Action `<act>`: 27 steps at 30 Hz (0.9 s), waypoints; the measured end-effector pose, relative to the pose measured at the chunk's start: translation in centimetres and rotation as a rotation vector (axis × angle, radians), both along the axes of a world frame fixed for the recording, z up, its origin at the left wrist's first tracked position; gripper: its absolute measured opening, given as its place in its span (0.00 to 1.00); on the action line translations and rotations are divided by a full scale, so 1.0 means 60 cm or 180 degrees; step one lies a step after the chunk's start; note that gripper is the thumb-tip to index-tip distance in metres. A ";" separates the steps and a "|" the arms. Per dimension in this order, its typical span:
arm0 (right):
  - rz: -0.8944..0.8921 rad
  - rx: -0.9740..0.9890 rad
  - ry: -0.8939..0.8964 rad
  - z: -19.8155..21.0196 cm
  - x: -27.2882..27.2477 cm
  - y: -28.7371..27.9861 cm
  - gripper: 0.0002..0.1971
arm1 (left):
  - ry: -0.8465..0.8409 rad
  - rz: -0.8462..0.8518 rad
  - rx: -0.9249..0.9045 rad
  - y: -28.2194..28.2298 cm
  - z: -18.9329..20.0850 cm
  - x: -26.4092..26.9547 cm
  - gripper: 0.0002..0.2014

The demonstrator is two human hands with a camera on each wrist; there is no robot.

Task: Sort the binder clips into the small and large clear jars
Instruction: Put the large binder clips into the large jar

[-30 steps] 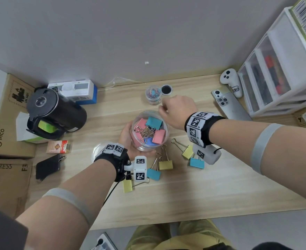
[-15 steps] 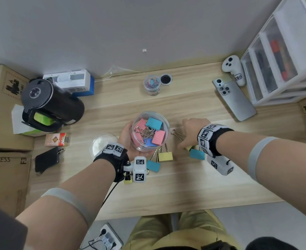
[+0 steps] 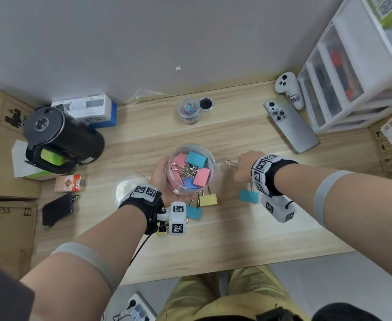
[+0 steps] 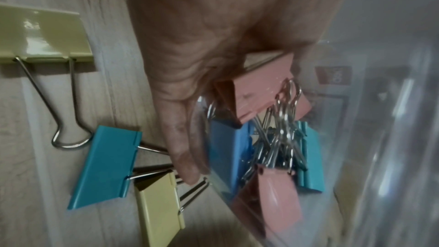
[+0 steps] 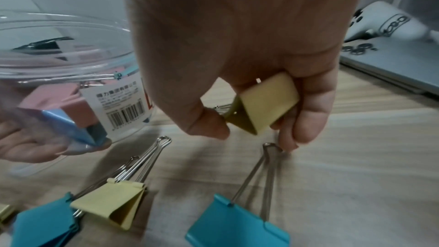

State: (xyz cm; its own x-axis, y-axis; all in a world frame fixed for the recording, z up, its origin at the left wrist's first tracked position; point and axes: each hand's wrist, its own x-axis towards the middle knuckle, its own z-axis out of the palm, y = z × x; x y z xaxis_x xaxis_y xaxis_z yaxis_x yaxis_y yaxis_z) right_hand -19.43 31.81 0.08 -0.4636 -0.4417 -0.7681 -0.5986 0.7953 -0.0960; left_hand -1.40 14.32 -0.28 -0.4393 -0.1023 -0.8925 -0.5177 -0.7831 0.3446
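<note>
At centre frame the left hand (image 3: 161, 172) cups the large jar (image 3: 190, 169), fingers wrapped round its wall, tilted off the desk (image 3: 236, 228). Right of it, the right hand (image 5: 249, 74) pinches a yellow clip (image 5: 266, 102) between thumb and fingers just above the desk. Best to lift it clear of the teal clip (image 5: 237, 223) below, then drop it body-first into the jar's mouth. Half a second ago that hand lay lower, nearer the teal clip.

A grey smartphone (image 3: 293, 128) lies face down on the wooden desk (image 3: 225, 239) beside a white game controller (image 3: 287, 89); a black cylindrical kettle (image 3: 60, 137) stands far left.
</note>
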 end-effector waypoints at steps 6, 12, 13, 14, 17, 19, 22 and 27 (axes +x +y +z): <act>0.0035 0.0437 -0.0043 -0.018 0.017 0.023 0.14 | -0.0041 -0.0054 -0.0049 0.005 0.004 -0.011 0.36; 0.0140 0.0388 -0.0013 -0.028 0.035 0.039 0.13 | -0.0051 -0.0060 -0.0001 0.013 0.001 -0.005 0.35; 0.0139 0.0443 -0.0057 -0.025 0.036 0.035 0.12 | -0.0070 -0.0061 0.0003 0.012 0.000 -0.004 0.35; 0.0089 0.0451 -0.0121 -0.028 0.034 0.032 0.11 | -0.0084 -0.0067 0.0003 0.011 -0.001 -0.002 0.35; 0.0008 0.0294 -0.0225 -0.008 0.021 0.016 0.12 | -0.0074 -0.0007 0.0013 0.004 0.000 0.003 0.35; -0.0203 -0.0075 -0.0179 0.020 0.006 -0.005 0.14 | -0.0057 0.0061 0.0045 -0.003 0.004 0.005 0.36; -0.0401 -0.0715 -0.0028 0.064 -0.030 -0.048 0.19 | -0.0030 0.0216 0.0043 -0.015 0.011 0.004 0.35; -0.0240 -0.2050 -0.0221 0.139 -0.042 -0.105 0.19 | -0.0062 0.0300 -0.0128 -0.031 0.020 -0.004 0.35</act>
State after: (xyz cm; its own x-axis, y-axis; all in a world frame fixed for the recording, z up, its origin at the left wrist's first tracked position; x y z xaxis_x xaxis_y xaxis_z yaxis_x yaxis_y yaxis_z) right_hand -21.95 25.48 8.41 -0.4700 -0.7919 -0.3899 -0.5187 0.6052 -0.6039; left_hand -1.64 12.44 0.93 -0.4085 -0.1782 -0.8952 -0.4492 -0.8145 0.3672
